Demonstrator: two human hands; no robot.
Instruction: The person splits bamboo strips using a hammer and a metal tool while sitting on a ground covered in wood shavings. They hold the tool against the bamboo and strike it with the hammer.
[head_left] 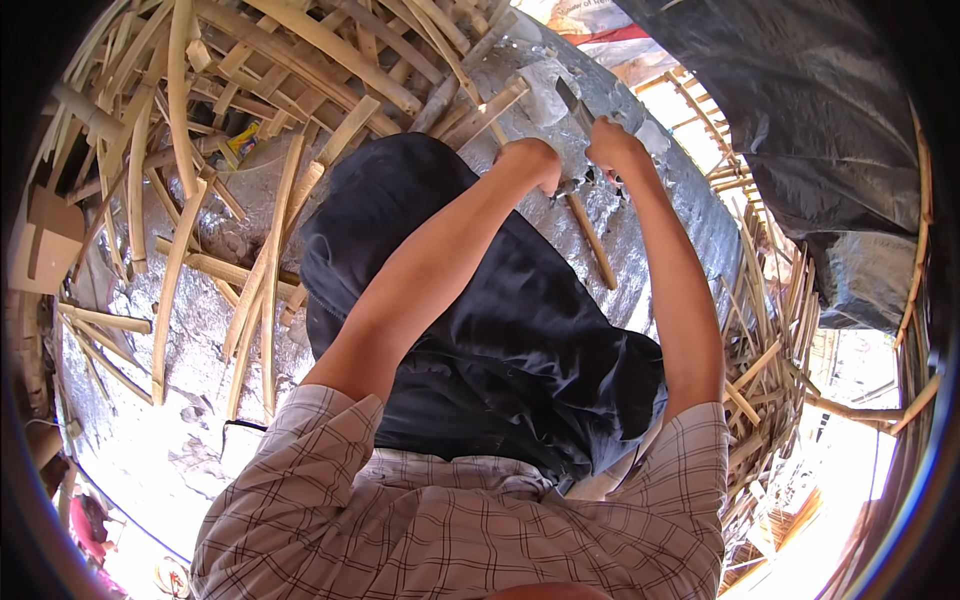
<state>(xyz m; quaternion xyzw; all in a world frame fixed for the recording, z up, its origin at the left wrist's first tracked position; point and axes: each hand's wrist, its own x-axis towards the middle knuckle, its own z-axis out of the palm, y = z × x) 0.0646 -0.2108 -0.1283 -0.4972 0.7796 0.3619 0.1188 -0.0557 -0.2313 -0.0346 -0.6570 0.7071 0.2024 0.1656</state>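
My right hand [612, 150] is closed around a knife [574, 104], its broad grey blade pointing up and to the left. To its left, my left hand [532, 162] has its fingers curled on a thin bamboo strip [497, 131]; most of the grip is hidden behind the back of the hand. Below and between both hands, a slim brown stick [592, 242] with a dark upper end lies on the silvery ground sheet [680, 215]. Dark cloth [480, 300] covers my legs beneath my left forearm.
Split bamboo pieces [270, 270] lie loosely at the left, below a heap of bamboo lattice [300, 60]. A stack of thin bamboo strips [770, 400] stands at the right. Black plastic sheeting [800, 110] hangs at upper right. A cardboard piece [48, 240] is at far left.
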